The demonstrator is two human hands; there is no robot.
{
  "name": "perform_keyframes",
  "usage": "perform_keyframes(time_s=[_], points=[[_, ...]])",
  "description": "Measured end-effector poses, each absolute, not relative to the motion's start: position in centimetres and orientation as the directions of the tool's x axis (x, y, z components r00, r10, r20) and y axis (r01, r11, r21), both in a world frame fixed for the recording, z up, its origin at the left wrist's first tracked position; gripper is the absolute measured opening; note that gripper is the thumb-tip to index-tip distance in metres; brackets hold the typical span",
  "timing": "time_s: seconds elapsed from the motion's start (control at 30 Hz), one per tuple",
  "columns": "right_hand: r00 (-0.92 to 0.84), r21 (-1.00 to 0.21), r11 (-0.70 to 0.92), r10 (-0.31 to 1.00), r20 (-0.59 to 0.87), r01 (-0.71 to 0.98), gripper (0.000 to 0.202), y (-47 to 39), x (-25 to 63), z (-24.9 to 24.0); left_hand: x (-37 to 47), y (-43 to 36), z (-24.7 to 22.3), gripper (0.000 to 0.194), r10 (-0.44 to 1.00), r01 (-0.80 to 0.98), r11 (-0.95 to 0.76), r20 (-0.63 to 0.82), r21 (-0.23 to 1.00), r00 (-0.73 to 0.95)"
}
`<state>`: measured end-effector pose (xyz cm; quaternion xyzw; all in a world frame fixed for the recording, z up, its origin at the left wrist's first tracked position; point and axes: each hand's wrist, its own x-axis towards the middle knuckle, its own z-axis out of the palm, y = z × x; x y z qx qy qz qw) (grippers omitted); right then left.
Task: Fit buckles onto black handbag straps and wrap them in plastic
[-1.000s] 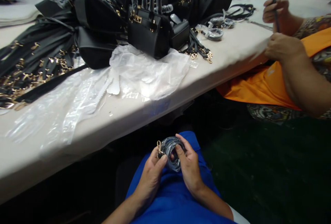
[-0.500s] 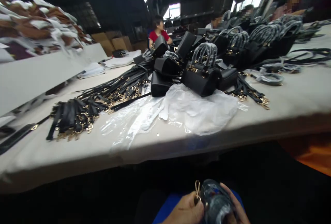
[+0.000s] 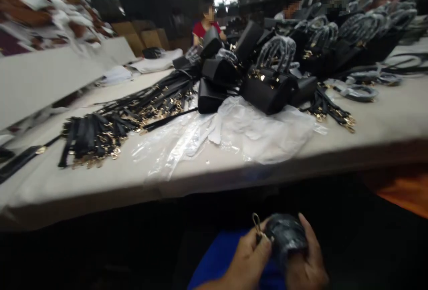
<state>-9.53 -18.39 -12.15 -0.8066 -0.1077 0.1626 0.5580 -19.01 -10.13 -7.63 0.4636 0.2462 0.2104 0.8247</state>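
Low in the view, over my lap, is a black bundle (image 3: 286,232) with shiny clear plastic around it, seemingly a rolled strap. A gold snap hook (image 3: 256,221) stands up at its left side. The fingers of my left hand (image 3: 249,254) are closed on the bundle's left side, pinching just below the hook. My right hand (image 3: 309,254) wraps the bundle from the right and below; its lower fingers are blurred. Both hands are below the table's front edge, apart from the table.
On the pale table (image 3: 110,187) lie black straps with gold hooks (image 3: 90,140), crumpled clear plastic (image 3: 264,134) and piled black handbags (image 3: 267,89). Brown and white pieces (image 3: 50,9) are heaped at the left. A person in red (image 3: 209,24) sits across; others are farther right.
My hands and the bundle appear higher in the view, and the bundle has turned slightly. The table scene has shifted upward as the camera tilted. Both hands keep hold.
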Motion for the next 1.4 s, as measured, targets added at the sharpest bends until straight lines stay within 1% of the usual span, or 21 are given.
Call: perform_keyframes(time_s=[0.07, 0.13, 0.2, 0.3, 0.37, 0.43, 0.5, 0.57, 0.6, 0.67, 0.73, 0.8, 0.87, 0.97, 1.07, 1.13, 1.17, 1.23, 1.3, 1.33, 1.4], points=[[0.935, -0.957, -0.264, 0.356, 0.015, 0.116, 0.053, -17.7, -10.2, -12.0, -18.9, -10.2, -7.2, 0.050, 0.648, -0.048, 0.459, -0.297, 0.887, 0.701], [0.910, -0.975, -0.173, 0.411, 0.056, 0.138, 0.048, -17.3, -10.3, -12.3, -19.0, -10.0, -7.3, 0.045, 0.626, 0.001, 0.481, -0.344, 0.877, 0.699], [0.892, -0.986, -0.117, 0.448, 0.057, 0.122, 0.044, -17.5, -10.0, -12.8, -19.4, -9.4, -7.5, 0.042, 0.528, 0.018, 0.539, -0.353, 0.842, 0.773], [0.874, -0.993, -0.078, 0.485, 0.042, 0.091, 0.039, -18.5, -9.6, -13.1, -20.5, -8.1, -7.3, 0.041, 0.328, 0.098, 0.583, -0.344, 0.806, 0.880], [0.850, -0.999, -0.043, 0.526, -0.021, 0.002, 0.036, -19.0, -9.5, -13.1, -21.1, -7.3, -7.0, 0.041, 0.215, 0.166, 0.581, -0.347, 0.797, 0.913], [0.812, -0.986, 0.011, 0.569, -0.130, -0.166, 0.037, -19.0, -9.5, -13.0, -21.5, -6.8, -7.0, 0.042, 0.163, 0.203, 0.580, -0.356, 0.789, 0.920], [0.777, -0.942, 0.072, 0.588, -0.225, -0.328, 0.040, -18.7, -9.4, -12.9, -21.6, -6.8, -7.2, 0.041, 0.186, 0.206, 0.563, -0.366, 0.801, 0.912], [0.771, -0.915, 0.111, 0.582, -0.257, -0.388, 0.040, -18.4, -9.2, -12.8, -21.5, -7.1, -7.4, 0.040, 0.268, 0.195, 0.495, -0.363, 0.847, 0.892], [0.780, -0.921, 0.114, 0.576, -0.243, -0.371, 0.039, -18.3, -9.0, -12.7, -21.5, -7.3, -7.4, 0.041, 0.298, 0.201, 0.448, -0.357, 0.871, 0.885], [0.794, -0.955, 0.091, 0.580, -0.180, -0.283, 0.034, -18.5, -8.5, -12.7, -21.3, -7.6, -6.9, 0.043, 0.315, 0.228, 0.365, -0.350, 0.903, 0.882], [0.788, -0.979, 0.069, 0.606, -0.112, -0.192, 0.031, -18.8, -8.0, -12.8, -21.1, -7.6, -6.2, 0.044, 0.275, 0.255, 0.320, -0.347, 0.913, 0.897], [0.756, -0.987, 0.059, 0.650, -0.074, -0.147, 0.029, -19.2, -7.4, -12.8, -21.0, -7.4, -5.6, 0.043, 0.218, 0.279, 0.278, -0.343, 0.919, 0.914], [0.704, -0.992, 0.065, 0.709, -0.033, -0.112, 0.027, -19.5, -7.0, -12.6, -21.1, -7.3, -5.7, 0.041, 0.187, 0.302, 0.200, -0.338, 0.932, 0.922], [0.614, -0.994, 0.106, 0.787, 0.060, -0.039, 0.026, -19.6, -6.6, -11.9, -21.4, -7.5, -7.1, 0.041, 0.241, 0.325, 0.075, -0.333, 0.943, 0.912], [0.592, -0.990, 0.141, 0.798, 0.115, 0.002, 0.028, -19.6, -6.6, -11.5, -21.9, -8.0, -8.8, 0.041, 0.325, 0.366, 0.040, -0.358, 0.930, 0.875], [0.600, -0.990, 0.139, 0.791, 0.122, 0.018, 0.029, -19.6, -6.7, -11.7, -22.4, -8.3, -9.7, 0.042, 0.345, 0.420, 0.122, -0.435, 0.899, 0.832], [0.600, -0.990, 0.137, 0.790, 0.122, 0.022, 0.030, -19.6, -6.9, -11.8, -22.6, -8.5, -10.0, 0.043, 0.335, 0.454, 0.209, -0.500, 0.866, 0.799], [0.581, -0.989, 0.145, 0.805, 0.124, 0.012, 0.033, -19.7, -7.3, -12.4, -23.0, -8.8, -10.8, 0.047, 0.262, 0.510, 0.436, -0.647, 0.741, 0.716], [0.558, -0.987, 0.159, 0.821, 0.124, -0.015, 0.036, -19.8, -7.9, -13.1, -23.6, -9.1, -11.6, 0.050, 0.208, 0.510, 0.631, -0.761, 0.585, 0.615], [0.552, -0.986, 0.162, 0.826, 0.118, -0.032, 0.037, -19.9, -8.1, -13.5, -24.0, -9.3, -12.0, 0.051, 0.199, 0.504, 0.687, -0.802, 0.524, 0.563], [0.552, -0.986, 0.162, 0.827, 0.108, -0.049, 0.038, -20.2, -8.7, -14.3, -24.9, -9.6, -12.4, 0.052, 0.210, 0.523, 0.716, -0.857, 0.462, 0.470]])
